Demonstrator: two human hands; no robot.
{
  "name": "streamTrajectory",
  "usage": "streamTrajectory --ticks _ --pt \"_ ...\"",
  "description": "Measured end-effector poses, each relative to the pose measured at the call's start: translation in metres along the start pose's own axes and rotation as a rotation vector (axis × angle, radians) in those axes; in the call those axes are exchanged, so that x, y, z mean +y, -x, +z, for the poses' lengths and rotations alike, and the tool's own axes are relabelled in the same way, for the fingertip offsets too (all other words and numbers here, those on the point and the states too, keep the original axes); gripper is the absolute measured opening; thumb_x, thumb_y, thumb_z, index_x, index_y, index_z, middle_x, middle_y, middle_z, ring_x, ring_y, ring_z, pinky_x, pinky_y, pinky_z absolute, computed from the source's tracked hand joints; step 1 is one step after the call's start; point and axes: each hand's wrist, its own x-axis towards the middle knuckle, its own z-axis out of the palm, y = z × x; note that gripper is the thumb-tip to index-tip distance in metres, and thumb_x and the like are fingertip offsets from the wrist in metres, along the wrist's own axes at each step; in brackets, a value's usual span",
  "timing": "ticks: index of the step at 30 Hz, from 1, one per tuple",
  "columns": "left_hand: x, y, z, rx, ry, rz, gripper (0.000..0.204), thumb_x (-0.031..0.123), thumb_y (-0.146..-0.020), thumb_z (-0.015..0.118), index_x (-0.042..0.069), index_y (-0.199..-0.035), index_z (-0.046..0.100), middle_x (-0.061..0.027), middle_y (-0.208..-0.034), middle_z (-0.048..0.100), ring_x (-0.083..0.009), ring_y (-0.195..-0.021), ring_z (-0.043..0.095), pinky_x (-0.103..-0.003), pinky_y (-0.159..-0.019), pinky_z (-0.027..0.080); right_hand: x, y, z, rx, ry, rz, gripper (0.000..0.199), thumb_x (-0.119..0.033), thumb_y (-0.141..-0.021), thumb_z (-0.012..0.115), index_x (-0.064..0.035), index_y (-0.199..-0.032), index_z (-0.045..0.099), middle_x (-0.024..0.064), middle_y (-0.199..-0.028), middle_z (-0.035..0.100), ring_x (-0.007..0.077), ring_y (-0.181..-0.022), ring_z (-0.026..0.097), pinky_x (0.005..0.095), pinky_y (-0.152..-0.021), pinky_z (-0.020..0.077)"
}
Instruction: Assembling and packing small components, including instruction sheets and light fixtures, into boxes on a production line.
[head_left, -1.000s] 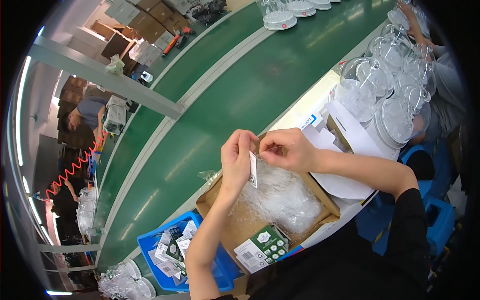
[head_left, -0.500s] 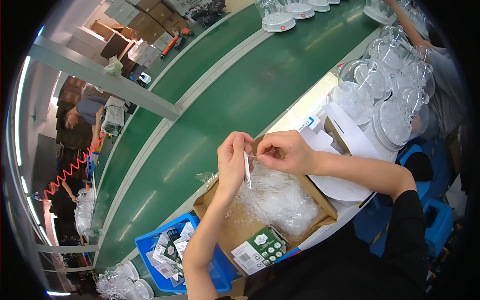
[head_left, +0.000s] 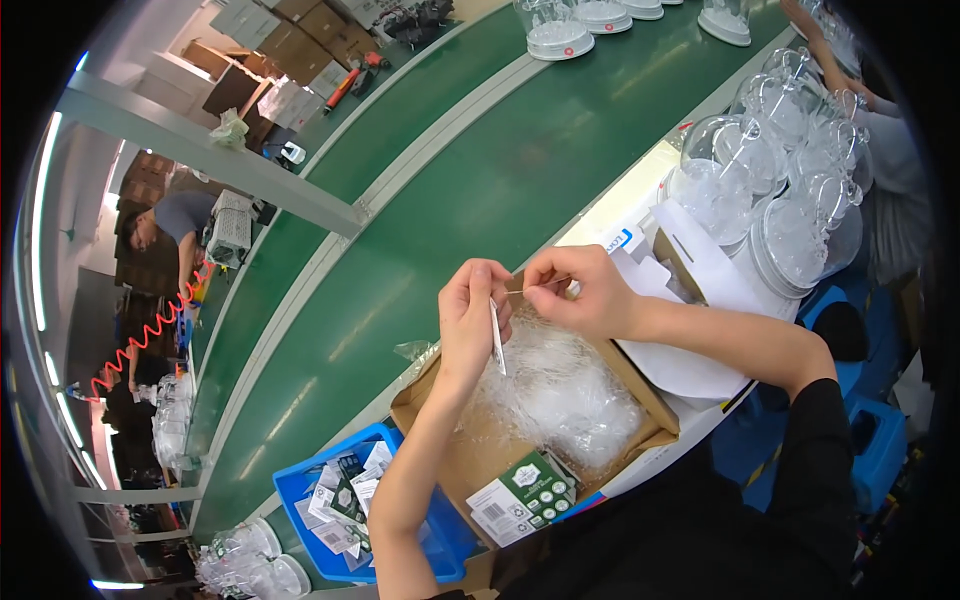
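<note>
My left hand (head_left: 474, 310) is closed around a white hang tag (head_left: 498, 340), which hangs edge-on below the fingers. Just to its right, my right hand (head_left: 582, 290) pinches a thin string (head_left: 518, 291) that runs across to the tag. Both hands are above an open cardboard box (head_left: 655, 400) holding a tangled heap of clear strings (head_left: 570, 395). Green-and-white printed cards (head_left: 525, 492) lie in the near corner of the box. Left of my left forearm, a blue bin (head_left: 300, 540) contains several loose tags (head_left: 340, 500).
A green conveyor belt (head_left: 430, 210) runs past the far side. Clear domes with white bases (head_left: 755, 160) are piled at the right, beside a person's arm (head_left: 825, 60). More domes stand on the belt's far edge (head_left: 560, 40). White paper (head_left: 690, 250) lies by the box.
My right hand has risen slightly and drawn the string tauter away from the tag. The left hand has barely moved. At the top right, a dome has shifted left, away from the other person's hand.
</note>
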Motion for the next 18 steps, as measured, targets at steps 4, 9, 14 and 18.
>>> streamTrajectory --ticks 4,9,14,18 --pt "0.0001 -0.0037 0.0003 0.021 -0.006 0.026 0.031 0.028 -0.103 0.039 0.004 -0.089 0.052 0.004 -0.056 0.038 -0.0041 -0.041 0.035 -0.021 -0.034 0.029 -0.0064 0.0014 -0.0001 -0.099 0.131 -0.052 0.005 -0.003 -0.081 0.066 -0.0001 -0.082 0.062 0.0026 -0.073 0.062 0.0065 -0.062 0.058 0.0198 -0.055 0.0468" --pt "-0.003 -0.0017 0.0054 0.039 -0.07 0.04 0.031 0.028 -0.104 0.039 0.004 -0.089 0.053 0.0036 -0.056 0.039 -0.0042 -0.041 0.036 -0.021 -0.035 0.031 -0.0026 0.0025 0.0008 -0.076 0.136 -0.083 0.006 -0.003 -0.08 0.067 -0.0002 -0.082 0.062 0.0032 -0.073 0.063 0.0072 -0.061 0.058 0.0204 -0.053 0.0468" --pt "-0.0053 -0.0016 0.0027 0.027 -0.07 0.05 0.032 0.027 -0.104 0.038 0.003 -0.088 0.053 0.0034 -0.057 0.04 -0.0043 -0.041 0.037 -0.021 -0.035 0.032 -0.0036 0.0024 0.0015 -0.058 0.137 -0.085 0.006 -0.003 -0.08 0.067 -0.0001 -0.083 0.062 0.0033 -0.072 0.062 0.0076 -0.06 0.057 0.0207 -0.052 0.0461" --pt "-0.0062 -0.0029 0.0038 0.037 -0.096 0.058 0.033 0.027 -0.104 0.038 0.003 -0.088 0.054 0.0033 -0.057 0.041 -0.0042 -0.041 0.038 -0.021 -0.035 0.032 -0.0037 0.001 0.0011 -0.06 0.135 -0.094 0.006 -0.003 -0.08 0.067 -0.0003 -0.082 0.062 0.0033 -0.072 0.062 0.0074 -0.059 0.056 0.0205 -0.052 0.0453"
